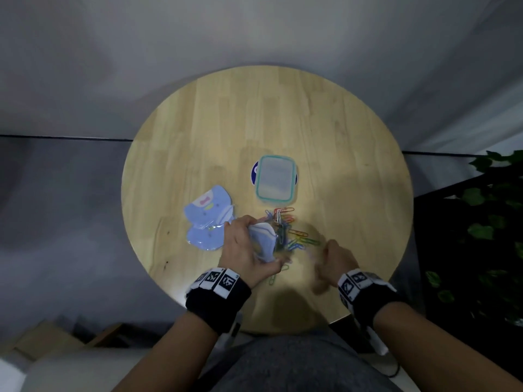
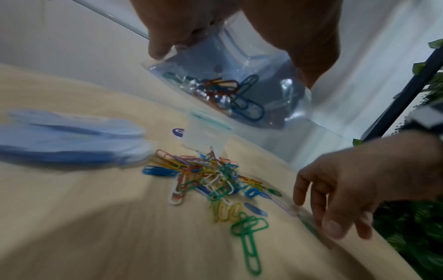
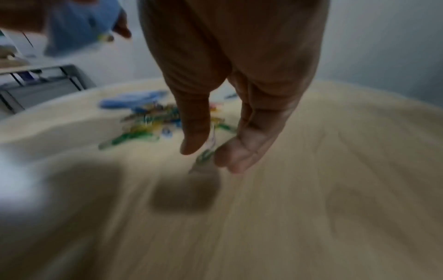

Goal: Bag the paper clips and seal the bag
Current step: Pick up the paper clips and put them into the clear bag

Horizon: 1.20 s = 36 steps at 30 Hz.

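Loose heap of multicoloured paper clips (image 2: 210, 181) on table (image 1: 325, 142)

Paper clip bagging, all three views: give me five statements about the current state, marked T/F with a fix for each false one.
1. The left hand grips a clear bag that already holds some paper clips. True.
2. All the clips are bagged. False: a pile of colored paper clips lies loose on the round wooden table.
3. The right hand holds the bag too. False: it is apart from the bag, low over the table by the pile's near edge, fingers extended downward.
4. The teal-rimmed container stands beyond the pile. True.
5. The stack of blue bags sits right of the pile. False: it is on the left.
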### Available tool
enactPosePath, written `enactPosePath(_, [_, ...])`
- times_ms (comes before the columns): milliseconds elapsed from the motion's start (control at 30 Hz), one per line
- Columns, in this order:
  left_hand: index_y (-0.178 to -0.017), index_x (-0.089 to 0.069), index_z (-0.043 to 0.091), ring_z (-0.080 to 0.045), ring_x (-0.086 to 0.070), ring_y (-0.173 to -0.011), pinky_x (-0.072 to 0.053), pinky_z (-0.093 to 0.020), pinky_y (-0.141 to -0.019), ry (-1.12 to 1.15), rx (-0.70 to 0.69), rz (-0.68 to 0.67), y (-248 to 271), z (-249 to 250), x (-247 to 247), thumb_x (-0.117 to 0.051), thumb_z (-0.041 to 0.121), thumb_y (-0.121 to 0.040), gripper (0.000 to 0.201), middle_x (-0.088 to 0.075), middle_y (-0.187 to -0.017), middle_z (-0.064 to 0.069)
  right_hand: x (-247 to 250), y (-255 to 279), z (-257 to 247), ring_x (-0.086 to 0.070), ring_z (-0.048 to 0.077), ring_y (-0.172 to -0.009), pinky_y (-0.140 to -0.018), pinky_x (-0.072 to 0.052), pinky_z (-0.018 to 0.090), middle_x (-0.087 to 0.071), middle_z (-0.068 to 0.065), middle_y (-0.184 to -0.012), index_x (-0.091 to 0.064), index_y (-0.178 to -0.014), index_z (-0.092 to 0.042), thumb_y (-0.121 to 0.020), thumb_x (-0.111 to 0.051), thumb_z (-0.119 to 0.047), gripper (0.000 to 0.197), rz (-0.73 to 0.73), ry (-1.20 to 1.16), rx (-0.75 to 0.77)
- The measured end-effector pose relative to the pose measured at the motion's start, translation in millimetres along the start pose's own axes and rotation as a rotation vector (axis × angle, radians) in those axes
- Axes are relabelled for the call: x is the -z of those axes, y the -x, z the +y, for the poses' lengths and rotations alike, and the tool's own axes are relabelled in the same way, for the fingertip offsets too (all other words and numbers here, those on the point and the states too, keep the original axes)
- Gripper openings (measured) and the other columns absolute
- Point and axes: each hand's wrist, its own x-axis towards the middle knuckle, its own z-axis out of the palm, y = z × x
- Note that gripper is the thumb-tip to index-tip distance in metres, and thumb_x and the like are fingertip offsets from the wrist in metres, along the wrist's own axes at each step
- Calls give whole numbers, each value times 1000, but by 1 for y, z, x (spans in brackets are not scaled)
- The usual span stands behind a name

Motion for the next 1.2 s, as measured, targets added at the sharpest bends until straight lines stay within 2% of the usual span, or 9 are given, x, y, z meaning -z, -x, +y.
enactPosePath(100, [-117, -37, 8, -34, -53, -99, -46, -50, -89, -21, 15, 14, 11, -1, 13, -70, 63, -52, 92, -42, -103, -2, -18, -9, 0, -59, 42, -106, -85, -48, 40, -62, 27, -115, -42, -124, 0, -85, -53, -20, 44, 81, -13, 24])
enactPosePath(200, [-115, -41, -3, -40, -55, -99, -44, -62, -88, -60, 44, 2, 22, -5, 24, -65, 61, -49, 96, -39, -103, -3, -19, -19, -17, -62, 44, -93, -78, -50, 42, -65, 28, -99, -49, -109, -3, -83, -51, -15, 28, 161, -119, 91])
enactPosePath(333, [-118, -41, -3, -39, -51, -106, -40, -63, -94, -89, 81, -56, 30, -10, 31, -64, 60, -47, 98, -33, -105, 3, -14, -29, -34, -63, 39, -87, -74, -53, 40, -64, 21, -92, -54, -96, -9, -79, -55, -12, 17, 217, -222, 200])
enactPosePath(433, [-119, -40, -1, -38, -51, -106, -39, -63, -95, -105, 89, -80, 32, -12, 33, -68, 54, -46, 95, -32, -104, 4, -11, -32, -41, -52, 33, -109, -90, -48, 40, -50, 12, -120, -51, -119, -13, -68, -77, -26, 59, 106, -81, 229])
enactPosePath(500, [-118, -40, 0, -39, -52, -103, -40, -63, -94, -111, 69, -83, 31, -13, 33, -68, 52, -45, 94, -33, -104, 3, -15, -32, -43, -43, 33, -117, -95, -45, 41, -43, 11, -129, -43, -130, -11, -67, -79, -30, 75, 60, 96, 277])
enactPosePath(833, [-118, -41, 2, -33, -46, -103, -40, -62, -92, -145, 47, -118, 32, -20, 29, -61, 55, -44, 94, -34, -104, 5, -33, -21, -43, -56, 34, -103, -84, -45, 34, -52, 16, -113, -58, -107, -2, -83, -62, -13, 26, 108, 107, 373])
enactPosePath(967, [-119, -42, 2, -32, -46, -103, -40, -60, -94, -151, 55, -130, 32, -21, 25, -62, 55, -44, 94, -34, -102, 5, -37, -18, -43, -59, 35, -101, -83, -48, 36, -60, 17, -109, -60, -103, -3, -88, -56, -15, 20, 119, 122, 352])
enactPosePath(1100, [-118, -40, 11, -30, -46, -100, -41, -60, -93, -156, 29, -118, 29, -22, 18, -75, 45, -43, 89, -34, -100, 6, -26, -14, -41, -62, 36, -93, -75, -48, 33, -67, 20, -97, -63, -91, -1, -85, -60, -16, 17, 117, 7, 270])
enactPosePath(1200, [-118, -40, 7, -29, -43, -103, -40, -60, -95, -185, 35, -143, 23, -24, 11, -80, 43, -43, 92, -44, -104, -2, -4, -4, -39, -62, 33, -90, -73, -46, 30, -68, 17, -93, -66, -86, -2, -81, -66, -18, 17, 93, -91, 243])
